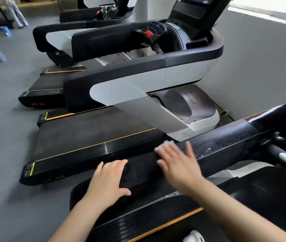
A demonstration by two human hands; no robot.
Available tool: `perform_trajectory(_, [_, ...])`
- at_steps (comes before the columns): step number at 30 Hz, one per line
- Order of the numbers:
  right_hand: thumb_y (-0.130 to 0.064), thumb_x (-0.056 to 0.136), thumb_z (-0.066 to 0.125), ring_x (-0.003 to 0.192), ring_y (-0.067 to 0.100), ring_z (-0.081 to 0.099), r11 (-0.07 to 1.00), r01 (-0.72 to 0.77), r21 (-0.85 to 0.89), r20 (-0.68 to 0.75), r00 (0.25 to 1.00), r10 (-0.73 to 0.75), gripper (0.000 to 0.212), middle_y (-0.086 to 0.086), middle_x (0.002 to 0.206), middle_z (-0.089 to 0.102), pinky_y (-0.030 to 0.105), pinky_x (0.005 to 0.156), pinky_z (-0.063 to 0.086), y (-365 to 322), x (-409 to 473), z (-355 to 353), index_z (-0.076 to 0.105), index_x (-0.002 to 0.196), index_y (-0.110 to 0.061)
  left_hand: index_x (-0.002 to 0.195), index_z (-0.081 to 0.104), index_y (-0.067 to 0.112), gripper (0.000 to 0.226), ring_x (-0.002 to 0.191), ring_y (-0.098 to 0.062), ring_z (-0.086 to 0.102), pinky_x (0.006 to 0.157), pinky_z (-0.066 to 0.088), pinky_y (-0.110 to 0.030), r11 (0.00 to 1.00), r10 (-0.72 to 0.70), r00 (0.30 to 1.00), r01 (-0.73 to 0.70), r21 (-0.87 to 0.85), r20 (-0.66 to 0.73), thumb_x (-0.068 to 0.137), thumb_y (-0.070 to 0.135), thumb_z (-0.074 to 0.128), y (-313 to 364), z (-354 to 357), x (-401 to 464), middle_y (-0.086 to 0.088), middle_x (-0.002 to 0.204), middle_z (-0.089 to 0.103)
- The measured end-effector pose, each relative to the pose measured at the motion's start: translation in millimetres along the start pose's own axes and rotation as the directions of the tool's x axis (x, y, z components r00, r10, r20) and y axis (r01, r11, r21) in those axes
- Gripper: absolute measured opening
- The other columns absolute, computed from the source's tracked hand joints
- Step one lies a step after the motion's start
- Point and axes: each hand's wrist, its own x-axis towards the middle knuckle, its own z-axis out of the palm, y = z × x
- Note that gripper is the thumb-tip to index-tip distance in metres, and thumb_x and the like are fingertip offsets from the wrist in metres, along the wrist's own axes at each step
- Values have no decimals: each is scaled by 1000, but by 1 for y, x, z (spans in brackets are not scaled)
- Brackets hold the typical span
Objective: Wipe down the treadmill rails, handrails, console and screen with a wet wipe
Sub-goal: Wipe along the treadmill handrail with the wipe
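The nearest treadmill's long black handrail (213,145) runs across the view, and the work appears to be in its early part: this rail is under the wipe, while the console and screen of this machine lie out of view to the right, so I judge them still to do. The right hand (177,163), flat and spread, presses the white wet wipe (166,144) onto the rail. The left hand (110,179), open, rests on the rail's end, holding nothing.
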Motion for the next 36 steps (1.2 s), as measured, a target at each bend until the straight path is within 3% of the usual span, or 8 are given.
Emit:
perform_trajectory(3, [-47, 97, 12, 141, 10, 16, 978, -208, -24, 33, 977, 209, 52, -13, 141, 39, 54, 111, -4, 14, 12, 2, 41, 135, -26, 148, 13, 26, 96, 140, -7, 19, 117, 5, -33, 1000, 2, 1000, -2, 5, -24, 74, 61, 63, -12, 4, -9, 14, 152, 19])
perform_trajectory(6, [-48, 87, 1, 135, 17, 31, 996, -68, 58, 1, 998, 68, 70, -7, 127, 55, 53, 108, -2, -43, 18, 7, 55, 122, -19, 149, 8, 24, 100, 142, -10, 15, 118, 5, -34, 999, -30, 999, 30, 13, -15, 74, 63, 62, -27, 8, -19, 10, 154, 13])
perform_trajectory(10, [-46, 88, 24, 127, 21, 50, 990, 138, 10, -33, 990, -137, 61, -1, 126, 62, 55, 107, 29, -115, -5, 25, 65, 121, -15, 149, 3, 22, 106, 143, -13, 10, 118, 7, -35, 999, -48, 999, 47, 4, 25, 72, 63, 64, -45, 12, -28, 7, 156, 8])
perform_trajectory(15, [-45, 90, 31, 138, 18, 35, 934, 345, -95, -34, 937, -349, 60, 1, 148, 40, 53, 104, 21, -97, -36, 33, 44, 141, -18, 149, -1, 25, 106, 143, -12, 7, 118, 7, -34, 999, -25, 999, 26, -33, 37, 74, 62, 63, -62, 15, -38, 7, 156, 4])
perform_trajectory(22, [-45, 95, 23, 134, 26, 41, 988, -124, -92, -137, 984, 111, 58, 4, 140, 51, 54, 104, 15, -64, -15, 32, 53, 134, -13, 149, 0, 28, 90, 143, -11, 7, 115, 8, -29, 982, -1, 1000, 3, -188, 8, 85, 47, 61, -75, 20, -53, 11, 155, 5])
perform_trajectory(30, [-45, 89, 35, 141, 20, 28, 898, 400, -182, -126, 896, -425, 64, 1, 152, 33, 52, 108, 19, -112, -47, 52, 32, 146, -17, 149, 9, 28, 72, 141, -7, 9, 115, 1, -25, 967, 26, 995, -49, -251, -95, 90, 29, 50, -78, 24, -61, 13, 153, 12])
perform_trajectory(33, [-44, 92, 32, 143, 17, 22, 940, 289, -183, -102, 945, -311, 64, -1, 153, 30, 52, 110, 18, -58, -52, 49, 19, 151, -22, 149, 7, 29, 70, 141, -6, 7, 109, -8, -22, 972, 60, 992, -83, -221, -108, 92, 33, 47, -71, 24, -63, 15, 153, 9])
perform_trajectory(36, [-52, 96, 6, 146, 13, 2, 985, -117, -124, -145, 985, 99, 60, -3, 158, 16, 52, 115, 3, 7, -50, 40, 1, 152, -29, 149, 7, 29, 71, 142, -5, 6, 109, -11, -24, 975, 100, 988, -122, -185, -121, 92, 39, 47, -59, 24, -62, 14, 153, 10])
